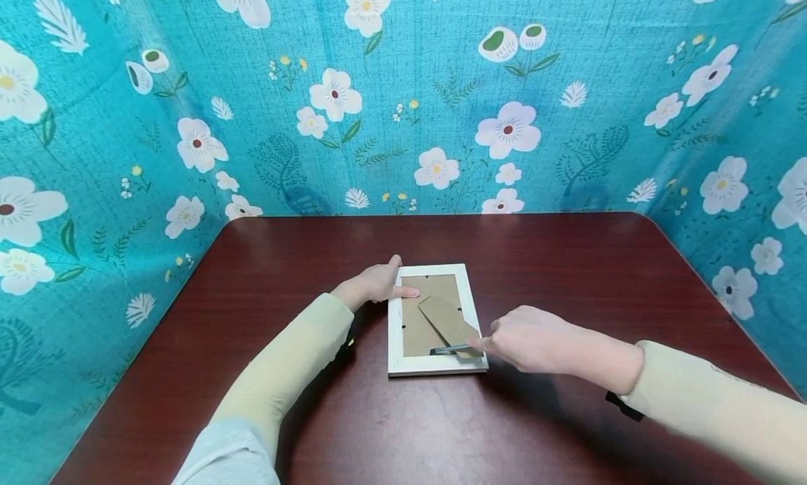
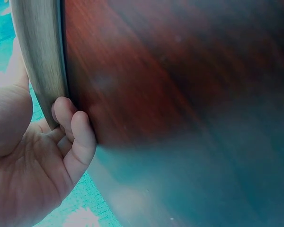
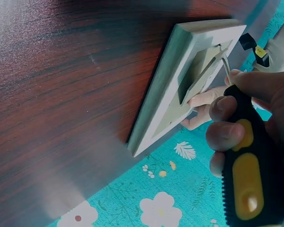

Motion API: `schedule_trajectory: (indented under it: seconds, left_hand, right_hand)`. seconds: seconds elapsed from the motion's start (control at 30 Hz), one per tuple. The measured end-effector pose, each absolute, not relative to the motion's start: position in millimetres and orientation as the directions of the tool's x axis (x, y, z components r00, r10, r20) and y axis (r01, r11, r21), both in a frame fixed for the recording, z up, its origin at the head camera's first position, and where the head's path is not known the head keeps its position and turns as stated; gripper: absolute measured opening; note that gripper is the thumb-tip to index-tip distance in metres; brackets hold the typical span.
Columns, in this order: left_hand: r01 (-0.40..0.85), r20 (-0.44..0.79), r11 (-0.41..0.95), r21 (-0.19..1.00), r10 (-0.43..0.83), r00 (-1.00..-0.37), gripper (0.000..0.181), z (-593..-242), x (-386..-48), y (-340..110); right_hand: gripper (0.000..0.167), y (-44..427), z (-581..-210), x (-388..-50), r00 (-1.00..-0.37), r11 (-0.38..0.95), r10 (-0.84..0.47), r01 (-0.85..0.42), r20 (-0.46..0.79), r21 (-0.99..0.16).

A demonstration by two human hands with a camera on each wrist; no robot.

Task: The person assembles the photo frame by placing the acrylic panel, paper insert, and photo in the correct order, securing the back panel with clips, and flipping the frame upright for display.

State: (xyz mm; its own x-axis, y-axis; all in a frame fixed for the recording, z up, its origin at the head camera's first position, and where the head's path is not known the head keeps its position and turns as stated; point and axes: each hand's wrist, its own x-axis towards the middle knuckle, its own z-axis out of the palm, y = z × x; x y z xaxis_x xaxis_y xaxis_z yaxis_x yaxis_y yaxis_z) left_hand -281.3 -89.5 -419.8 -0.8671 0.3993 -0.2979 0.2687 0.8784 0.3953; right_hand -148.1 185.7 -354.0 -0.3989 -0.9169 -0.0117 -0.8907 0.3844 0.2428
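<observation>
A white picture frame (image 1: pixel 396 331) lies on the table with its brown backing board (image 1: pixel 412 334) facing up. The board's stand leg (image 1: pixel 449 317) slants across it toward the lower right corner, partly lifted. My left hand (image 1: pixel 377 283) grips the frame's left side, one finger lying over onto the backing; in the left wrist view other fingers curl at the frame's edge (image 2: pixel 40 47). My right hand (image 1: pixel 532 339) holds a tool with a black and yellow handle (image 3: pixel 251 184). Its narrow metal end (image 1: pixel 449 349) reaches over the lower part of the backing, by the leg.
The dark red-brown table (image 1: pixel 555 261) has rounded far corners. A blue flowered cloth (image 1: pixel 403 120) hangs behind it and along both sides. A black strap (image 1: pixel 624 406) shows at the right wrist.
</observation>
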Motion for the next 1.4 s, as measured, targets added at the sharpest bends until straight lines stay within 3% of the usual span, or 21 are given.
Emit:
schedule_trajectory:
  seconds: [0.37, 1.0, 1.4]
  left_hand:
    - [0.263, -0.302, 0.886, 0.382, 0.388, -0.87, 0.087, -418, -280, -88]
    - [0.229, -0.336, 0.894, 0.386, 0.367, -0.868, 0.091, -417, -280, -88]
    - [0.225, -0.331, 0.904, 0.364, 0.351, -0.876, 0.095, -418, -280, -86]
  right_hand:
    - [0.033, 184, -349, -153, -0.44, 0.429, -0.897, -0.891, -0.049, 0.152]
    - [0.034, 194, -352, -157, -0.444, 0.443, -0.895, -0.896, 0.038, -0.03]
    - [0.036, 197, -359, -162, -0.568, 0.564, -0.821, -0.822, 0.056, -0.074]
